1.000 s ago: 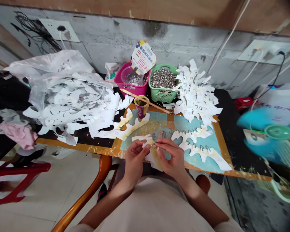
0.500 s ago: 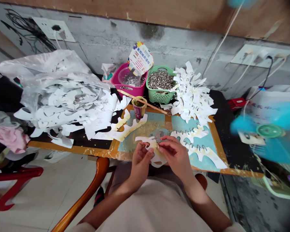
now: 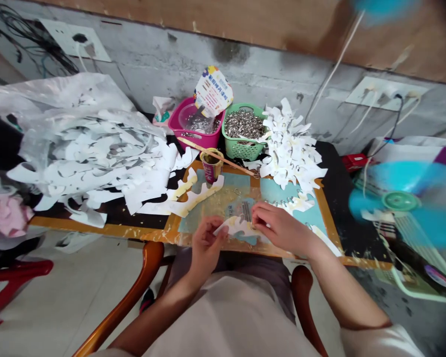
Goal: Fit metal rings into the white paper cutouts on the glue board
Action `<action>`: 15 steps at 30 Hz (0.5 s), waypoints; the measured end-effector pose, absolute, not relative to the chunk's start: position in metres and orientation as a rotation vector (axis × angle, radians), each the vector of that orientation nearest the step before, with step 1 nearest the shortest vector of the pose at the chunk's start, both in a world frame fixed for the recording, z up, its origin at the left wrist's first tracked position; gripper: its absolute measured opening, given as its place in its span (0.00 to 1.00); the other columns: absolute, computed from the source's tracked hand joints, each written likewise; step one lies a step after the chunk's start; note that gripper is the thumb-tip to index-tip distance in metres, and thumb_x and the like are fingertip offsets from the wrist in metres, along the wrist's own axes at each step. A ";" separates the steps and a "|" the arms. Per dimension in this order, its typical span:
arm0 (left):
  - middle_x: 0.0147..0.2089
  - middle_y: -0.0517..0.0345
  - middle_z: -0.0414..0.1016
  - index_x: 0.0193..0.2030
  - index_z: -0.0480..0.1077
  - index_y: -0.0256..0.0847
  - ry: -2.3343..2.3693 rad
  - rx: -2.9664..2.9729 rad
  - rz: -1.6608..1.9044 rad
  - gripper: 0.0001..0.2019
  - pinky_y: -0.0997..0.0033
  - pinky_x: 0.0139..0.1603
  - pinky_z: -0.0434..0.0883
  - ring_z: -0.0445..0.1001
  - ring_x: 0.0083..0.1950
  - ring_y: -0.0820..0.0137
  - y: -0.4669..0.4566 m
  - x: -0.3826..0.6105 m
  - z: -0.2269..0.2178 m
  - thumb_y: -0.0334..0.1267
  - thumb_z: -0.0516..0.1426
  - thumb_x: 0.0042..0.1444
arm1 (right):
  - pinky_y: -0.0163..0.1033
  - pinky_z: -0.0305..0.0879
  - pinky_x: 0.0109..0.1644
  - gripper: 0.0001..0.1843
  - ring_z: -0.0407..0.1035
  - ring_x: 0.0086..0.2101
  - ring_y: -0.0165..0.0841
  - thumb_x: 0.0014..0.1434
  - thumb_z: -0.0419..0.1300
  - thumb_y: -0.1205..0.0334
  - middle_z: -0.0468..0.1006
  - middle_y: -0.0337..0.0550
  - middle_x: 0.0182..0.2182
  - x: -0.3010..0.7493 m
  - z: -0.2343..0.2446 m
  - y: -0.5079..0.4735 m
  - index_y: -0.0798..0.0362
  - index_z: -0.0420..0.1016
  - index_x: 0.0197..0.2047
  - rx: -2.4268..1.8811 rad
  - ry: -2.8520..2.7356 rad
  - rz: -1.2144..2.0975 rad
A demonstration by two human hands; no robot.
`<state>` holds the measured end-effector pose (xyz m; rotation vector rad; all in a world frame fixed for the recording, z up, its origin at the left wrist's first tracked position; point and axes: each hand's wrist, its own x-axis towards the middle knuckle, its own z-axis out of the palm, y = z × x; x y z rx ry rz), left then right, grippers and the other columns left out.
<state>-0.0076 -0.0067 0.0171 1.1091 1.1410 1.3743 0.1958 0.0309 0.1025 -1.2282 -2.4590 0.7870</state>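
Fingers [image 3: 220, 234] of the left hand and right-hand fingers [image 3: 258, 212] pinch a paper cut-out [image 3: 238, 226]; ringed cut-outs [image 3: 292, 153] stack up beyond them, plain cut-outs [image 3: 96, 153] heap far left.

Left hand [image 3: 206, 249] pinches end of white paper cutout [image 3: 238, 227] on stained board [image 3: 215, 208]; right hand [image 3: 280, 227] just beside it; green basket [image 3: 241, 146] of metal rings [image 3: 244, 124] farther off.

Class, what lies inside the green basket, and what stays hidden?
The green basket is heaped with small silver metal rings; the pile hides the basket's floor.
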 end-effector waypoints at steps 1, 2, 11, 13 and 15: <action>0.35 0.60 0.73 0.42 0.69 0.41 1.274 1.251 1.346 0.08 0.75 0.33 0.72 0.73 0.32 0.74 -0.010 -0.017 0.008 0.40 0.60 0.60 | 0.38 0.64 0.41 0.09 0.66 0.34 0.32 0.65 0.54 0.72 0.70 0.43 0.37 0.187 0.086 0.042 0.53 0.66 0.33 -1.192 -2.527 0.793; 0.35 0.59 0.73 0.40 0.70 0.41 1.394 1.400 1.282 0.05 0.73 0.35 0.72 0.73 0.33 0.72 -0.014 -0.026 -0.002 0.39 0.58 0.61 | 0.39 0.64 0.41 0.08 0.67 0.35 0.32 0.64 0.55 0.73 0.71 0.44 0.39 0.178 0.068 0.051 0.53 0.67 0.33 -1.176 -2.568 0.795; 0.52 0.49 0.75 0.50 0.66 0.42 1.560 2.259 1.125 0.17 0.50 0.61 0.64 0.70 0.59 0.55 -0.006 -0.054 -0.013 0.39 0.63 0.55 | 0.42 0.62 0.46 0.06 0.63 0.41 0.38 0.64 0.58 0.67 0.69 0.46 0.37 0.156 -0.005 0.060 0.55 0.74 0.35 -1.124 -2.614 0.549; 0.53 0.50 0.76 0.53 0.64 0.42 1.348 2.363 0.885 0.18 0.49 0.64 0.60 0.70 0.60 0.57 0.014 -0.045 -0.014 0.35 0.61 0.57 | 0.40 0.61 0.43 0.08 0.64 0.40 0.37 0.66 0.56 0.67 0.69 0.45 0.35 0.161 -0.007 0.058 0.56 0.74 0.36 -1.104 -2.605 0.577; 0.50 0.51 0.77 0.51 0.65 0.41 1.255 2.348 0.795 0.16 0.49 0.64 0.60 0.73 0.57 0.58 0.033 -0.037 -0.019 0.33 0.60 0.56 | 0.40 0.61 0.43 0.09 0.64 0.40 0.37 0.67 0.54 0.67 0.69 0.45 0.36 0.163 -0.010 0.056 0.55 0.75 0.38 -1.116 -2.584 0.577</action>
